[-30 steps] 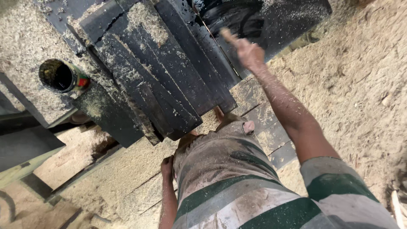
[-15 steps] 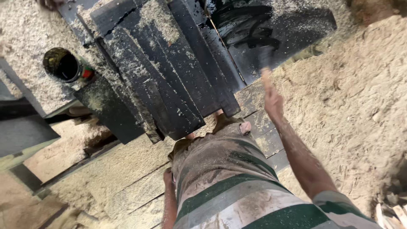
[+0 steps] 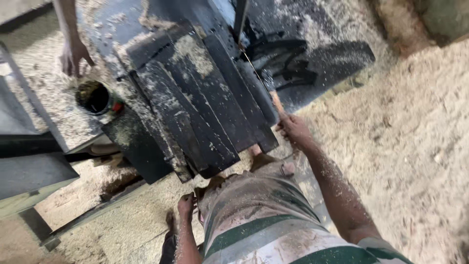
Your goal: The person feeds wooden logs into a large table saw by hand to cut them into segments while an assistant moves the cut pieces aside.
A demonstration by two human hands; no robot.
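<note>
At frame centre our right hand (image 3: 294,128) is closed around a thin wooden stick (image 3: 277,103) beside the dark planks (image 3: 195,112); it looks light, stiff, and best gripped low. Our left hand (image 3: 185,205) hangs loosely curled, empty, at lower centre.

A dark, sawdust-strewn machine table (image 3: 161,29) is carrying a fan of overlapping dark planks (image 3: 195,112) and a round open can (image 3: 94,98) sitting near its pale, dusty corner, while the floor (image 3: 391,146) around it is lying under a thick layer of loose sawdust.
</note>
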